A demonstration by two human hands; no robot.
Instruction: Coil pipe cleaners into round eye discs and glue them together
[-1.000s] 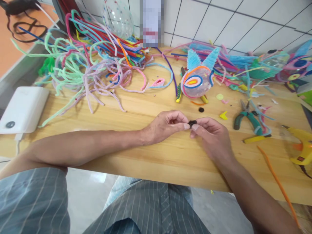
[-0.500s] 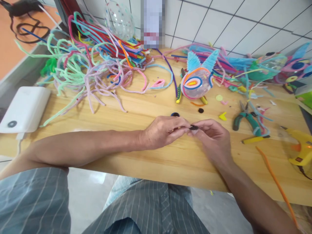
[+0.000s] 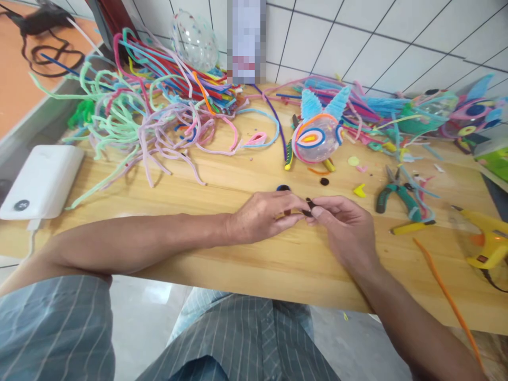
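Observation:
Both hands meet over the front of the wooden table, around a small dark piece of pipe cleaner [image 3: 308, 208]. My right hand [image 3: 347, 225] pinches it between thumb and index finger. From the other side, my left hand [image 3: 262, 216] holds it at the fingertips, which partly hide it. Just beyond the left hand lies a dark blue and black coil [image 3: 283, 188], and a black coiled disc [image 3: 324, 181] rests further right. Behind them stands a clear balloon-like ball [image 3: 322, 140] with blue fuzzy ears and coiled eyes.
Loose pipe cleaners [image 3: 159, 121] heap up at the back left. A white power bank [image 3: 42, 182] lies at the left. Green-handled pliers [image 3: 397, 196], a yellow glue gun [image 3: 486, 238] and an orange pipe cleaner [image 3: 444, 291] lie at the right. A tiled wall [image 3: 349, 39] closes the back.
The dark piece has turned between my fingertips, from lying flat to more upright. My left fingertips have parted a little. The view has shifted slightly.

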